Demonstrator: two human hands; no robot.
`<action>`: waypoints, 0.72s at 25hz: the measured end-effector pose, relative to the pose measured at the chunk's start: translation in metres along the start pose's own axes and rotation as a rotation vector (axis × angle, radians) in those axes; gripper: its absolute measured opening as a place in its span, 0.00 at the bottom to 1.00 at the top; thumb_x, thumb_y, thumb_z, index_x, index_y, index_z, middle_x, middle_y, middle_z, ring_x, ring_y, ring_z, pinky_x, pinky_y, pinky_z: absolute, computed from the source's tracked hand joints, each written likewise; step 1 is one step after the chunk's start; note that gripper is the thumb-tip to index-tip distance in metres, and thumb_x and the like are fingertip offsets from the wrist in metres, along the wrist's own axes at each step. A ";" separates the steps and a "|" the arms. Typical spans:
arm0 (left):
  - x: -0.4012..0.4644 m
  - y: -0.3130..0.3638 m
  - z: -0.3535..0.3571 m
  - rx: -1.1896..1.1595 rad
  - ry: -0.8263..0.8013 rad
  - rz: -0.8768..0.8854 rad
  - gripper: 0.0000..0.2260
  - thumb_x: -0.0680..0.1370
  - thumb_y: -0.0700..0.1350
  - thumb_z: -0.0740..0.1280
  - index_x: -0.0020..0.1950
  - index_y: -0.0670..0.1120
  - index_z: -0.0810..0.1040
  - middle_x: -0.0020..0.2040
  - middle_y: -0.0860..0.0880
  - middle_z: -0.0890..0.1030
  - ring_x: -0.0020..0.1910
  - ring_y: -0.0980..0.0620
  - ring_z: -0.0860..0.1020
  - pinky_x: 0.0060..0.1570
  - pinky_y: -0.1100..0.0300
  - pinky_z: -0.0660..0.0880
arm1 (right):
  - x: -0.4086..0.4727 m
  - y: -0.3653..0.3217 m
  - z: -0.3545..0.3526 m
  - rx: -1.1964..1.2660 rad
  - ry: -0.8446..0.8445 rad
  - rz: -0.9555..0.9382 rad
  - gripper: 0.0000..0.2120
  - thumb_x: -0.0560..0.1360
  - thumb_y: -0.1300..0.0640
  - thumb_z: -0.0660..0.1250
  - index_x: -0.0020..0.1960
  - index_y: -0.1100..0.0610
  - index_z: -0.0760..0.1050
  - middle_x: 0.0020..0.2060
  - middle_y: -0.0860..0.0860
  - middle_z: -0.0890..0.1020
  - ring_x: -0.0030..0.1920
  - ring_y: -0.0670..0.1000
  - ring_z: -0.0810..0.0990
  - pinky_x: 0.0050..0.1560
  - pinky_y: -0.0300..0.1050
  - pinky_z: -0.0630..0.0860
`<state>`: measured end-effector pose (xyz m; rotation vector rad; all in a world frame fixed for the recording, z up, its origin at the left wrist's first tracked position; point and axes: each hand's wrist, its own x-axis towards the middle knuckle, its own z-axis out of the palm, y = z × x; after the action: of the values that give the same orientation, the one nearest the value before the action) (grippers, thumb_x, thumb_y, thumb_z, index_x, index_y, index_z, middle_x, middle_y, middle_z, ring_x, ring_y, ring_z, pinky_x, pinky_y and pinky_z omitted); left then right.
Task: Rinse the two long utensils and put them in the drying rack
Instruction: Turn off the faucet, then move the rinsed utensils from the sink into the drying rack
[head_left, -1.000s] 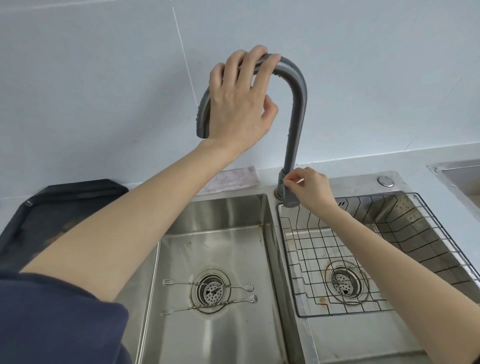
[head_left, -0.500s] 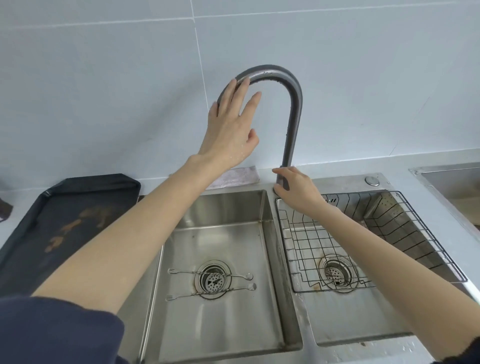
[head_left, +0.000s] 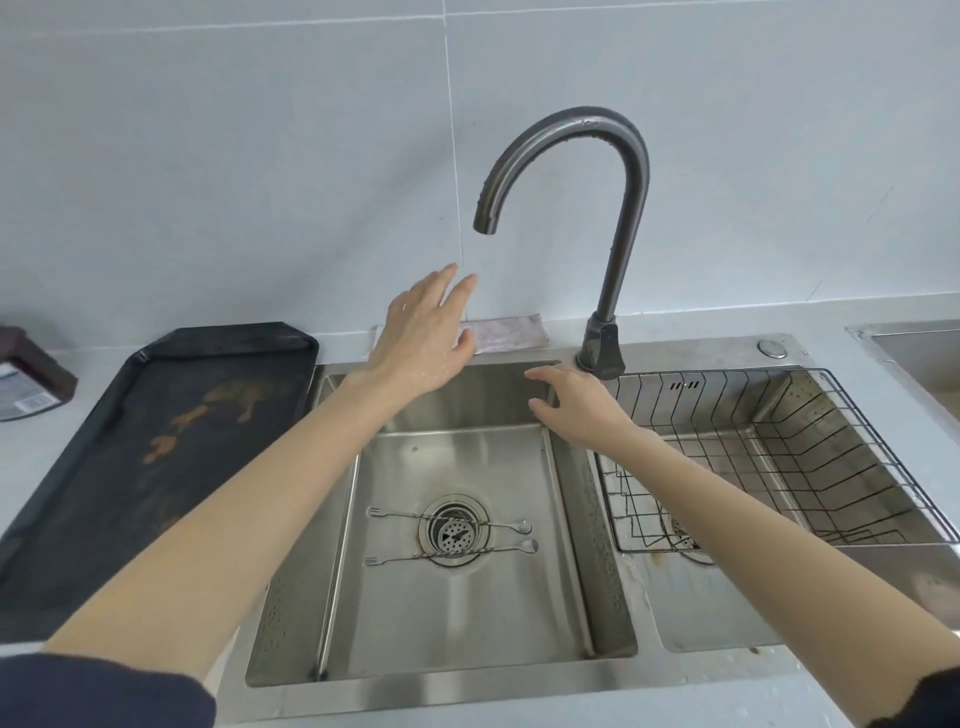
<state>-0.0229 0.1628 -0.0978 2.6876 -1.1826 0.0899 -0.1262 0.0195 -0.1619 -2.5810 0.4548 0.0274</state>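
Two long thin metal utensils lie side by side across the drain of the left sink basin (head_left: 457, 457): the far utensil (head_left: 400, 514) and the near utensil (head_left: 395, 558), each with a small fork end at left and a spoon end at right. My left hand (head_left: 423, 338) hovers open above the basin's back edge, below the spout of the grey faucet (head_left: 618, 218). My right hand (head_left: 576, 402) is open over the divider, just below the faucet base. A black wire drying rack (head_left: 810, 467) sits in the right basin. No water stream is visible.
A dark tray (head_left: 156, 441) with brown stains lies on the counter left of the sink. A cloth (head_left: 506, 335) lies along the wall behind the sink. A dark container (head_left: 26, 379) stands at far left. Another sink's edge (head_left: 914, 353) shows at far right.
My left hand has let go of the faucet spout and dropped toward the basin. My right hand has come off the faucet base and moved slightly left.
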 end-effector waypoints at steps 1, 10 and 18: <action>-0.003 -0.005 0.004 -0.012 -0.022 -0.015 0.25 0.79 0.43 0.57 0.75 0.44 0.55 0.77 0.43 0.56 0.76 0.45 0.56 0.73 0.50 0.55 | 0.001 -0.003 0.006 -0.006 -0.020 0.000 0.21 0.77 0.57 0.61 0.69 0.56 0.67 0.65 0.56 0.74 0.59 0.58 0.76 0.62 0.52 0.72; -0.027 -0.055 0.064 -0.041 -0.278 -0.095 0.23 0.78 0.47 0.59 0.73 0.46 0.61 0.72 0.46 0.66 0.70 0.46 0.67 0.68 0.49 0.64 | 0.007 -0.011 0.062 -0.071 -0.198 0.074 0.20 0.77 0.58 0.59 0.69 0.56 0.67 0.67 0.56 0.72 0.66 0.58 0.72 0.67 0.53 0.69; -0.050 -0.090 0.144 -0.095 -0.633 -0.159 0.22 0.79 0.46 0.59 0.72 0.44 0.62 0.72 0.43 0.67 0.70 0.43 0.67 0.69 0.49 0.64 | 0.015 0.005 0.118 -0.054 -0.369 0.148 0.17 0.77 0.60 0.58 0.66 0.55 0.69 0.64 0.54 0.75 0.63 0.57 0.74 0.60 0.52 0.72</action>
<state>0.0061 0.2279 -0.2604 2.7892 -1.0600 -0.8731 -0.1061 0.0693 -0.2682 -2.5100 0.5074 0.5632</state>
